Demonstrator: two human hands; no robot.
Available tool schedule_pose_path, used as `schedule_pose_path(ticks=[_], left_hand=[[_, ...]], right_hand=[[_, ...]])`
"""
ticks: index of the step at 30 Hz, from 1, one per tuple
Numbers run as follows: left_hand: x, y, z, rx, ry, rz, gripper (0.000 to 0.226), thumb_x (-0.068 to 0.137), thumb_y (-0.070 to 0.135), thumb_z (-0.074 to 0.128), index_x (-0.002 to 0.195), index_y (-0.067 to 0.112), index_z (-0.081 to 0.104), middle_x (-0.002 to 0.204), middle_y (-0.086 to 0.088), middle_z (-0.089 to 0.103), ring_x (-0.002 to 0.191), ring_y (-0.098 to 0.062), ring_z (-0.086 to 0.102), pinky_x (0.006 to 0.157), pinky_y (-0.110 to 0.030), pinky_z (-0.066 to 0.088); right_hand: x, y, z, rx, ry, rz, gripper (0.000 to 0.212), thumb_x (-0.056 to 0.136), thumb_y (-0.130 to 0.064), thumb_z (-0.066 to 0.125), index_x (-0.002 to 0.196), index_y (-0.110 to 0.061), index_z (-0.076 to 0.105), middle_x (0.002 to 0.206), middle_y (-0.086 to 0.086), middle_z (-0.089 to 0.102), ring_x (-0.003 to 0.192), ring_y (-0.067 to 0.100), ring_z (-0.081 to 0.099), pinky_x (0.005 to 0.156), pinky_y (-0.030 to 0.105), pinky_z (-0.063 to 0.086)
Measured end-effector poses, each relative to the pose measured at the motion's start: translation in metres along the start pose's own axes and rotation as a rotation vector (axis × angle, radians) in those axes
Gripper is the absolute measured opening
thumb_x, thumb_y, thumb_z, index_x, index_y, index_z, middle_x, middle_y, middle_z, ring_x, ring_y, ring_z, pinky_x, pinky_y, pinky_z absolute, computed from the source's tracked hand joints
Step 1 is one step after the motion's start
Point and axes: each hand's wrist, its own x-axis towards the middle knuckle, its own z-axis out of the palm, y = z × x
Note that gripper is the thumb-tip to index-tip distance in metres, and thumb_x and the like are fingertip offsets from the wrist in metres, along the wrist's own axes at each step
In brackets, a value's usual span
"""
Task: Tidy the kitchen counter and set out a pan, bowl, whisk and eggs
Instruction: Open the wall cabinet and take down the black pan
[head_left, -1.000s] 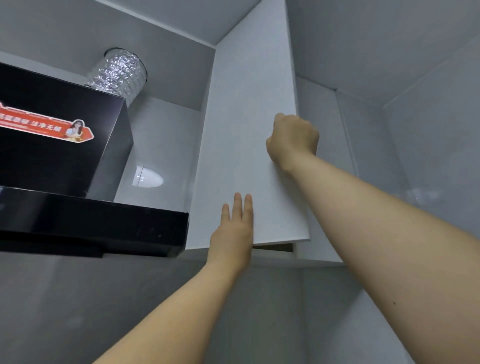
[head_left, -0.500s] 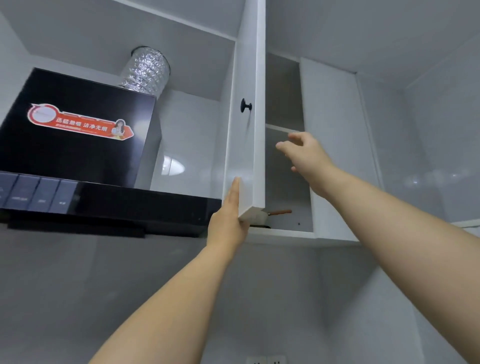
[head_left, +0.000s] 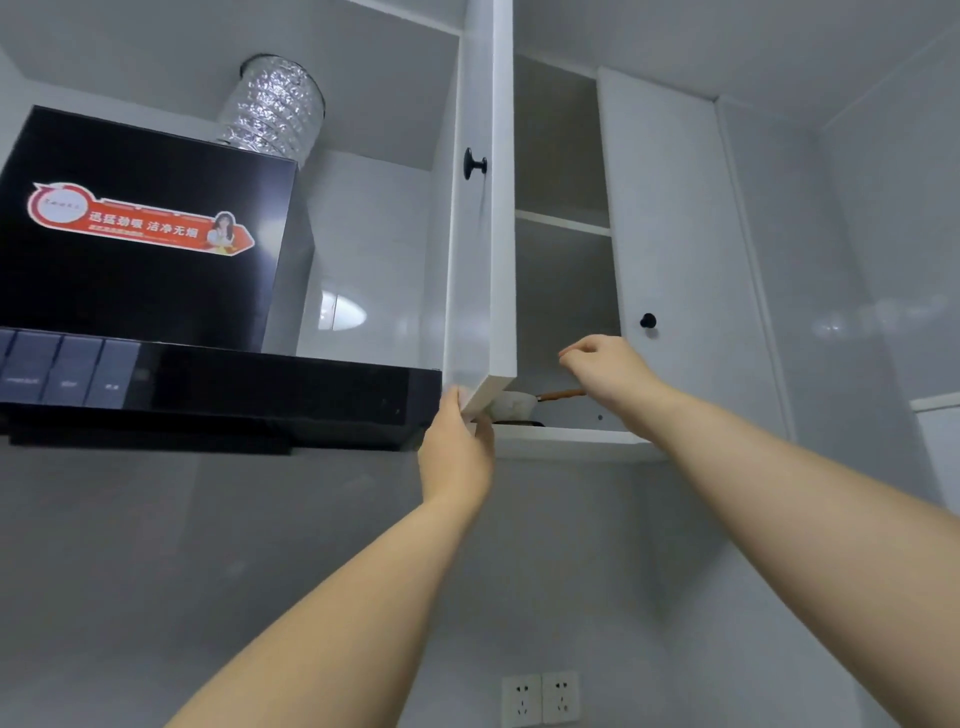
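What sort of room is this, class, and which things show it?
Most likely a home kitchen: a glossy black range hood with a silver foil duct, white wall cupboards with black knobs, and a small pale pan with a wooden handle in one.

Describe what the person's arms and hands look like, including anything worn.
The left forearm and the right forearm are bare as far as the frame shows, with no sleeve in view. The left hand and the right hand are bare too: no gloves, and no ring, watch or bracelet shows on the wrists or the visible fingers.
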Motion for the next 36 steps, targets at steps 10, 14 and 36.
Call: schedule_pose_path(ticks=[10, 14, 36], left_hand=[[0.002, -0.017, 0.043, 0.185, -0.208, -0.155, 0.036, 0.091, 0.011, 0.041, 0.119, 0.016, 0.062, 0.121, -0.003, 0.061, 0.109, -0.026, 0.058, 0.08, -0.025, 0.046], [0.019, -0.024, 0.054, 0.237, -0.184, 0.179, 0.036, 0.092, 0.008, 0.041, 0.121, 0.016, 0.061, 0.125, 0.002, 0.061, 0.116, -0.016, 0.054, 0.087, -0.015, 0.035], [0.127, -0.059, 0.117, 0.925, -0.256, 0.421, 0.043, 0.102, 0.032, 0.021, 0.108, 0.022, 0.061, 0.109, -0.005, 0.064, 0.088, -0.024, 0.055, 0.07, -0.031, 0.037]], right_hand=[[0.026, 0.073, 0.011, -0.037, -0.01, 0.058, 0.019, 0.092, -0.014, 0.045, 0.098, -0.012, 0.063, 0.065, -0.001, 0.051, 0.057, 0.012, 0.044, 0.049, 0.024, 0.032], [0.048, 0.103, 0.017, -0.054, -0.006, 0.037, 0.017, 0.093, -0.015, 0.044, 0.094, -0.013, 0.06, 0.068, -0.002, 0.052, 0.059, 0.013, 0.046, 0.051, 0.024, 0.035], [0.147, 0.205, 0.093, -0.531, 0.102, -0.15, 0.032, 0.094, -0.02, 0.029, 0.066, -0.016, 0.043, 0.09, 0.01, 0.064, 0.079, 0.027, 0.046, 0.078, 0.035, 0.031]])
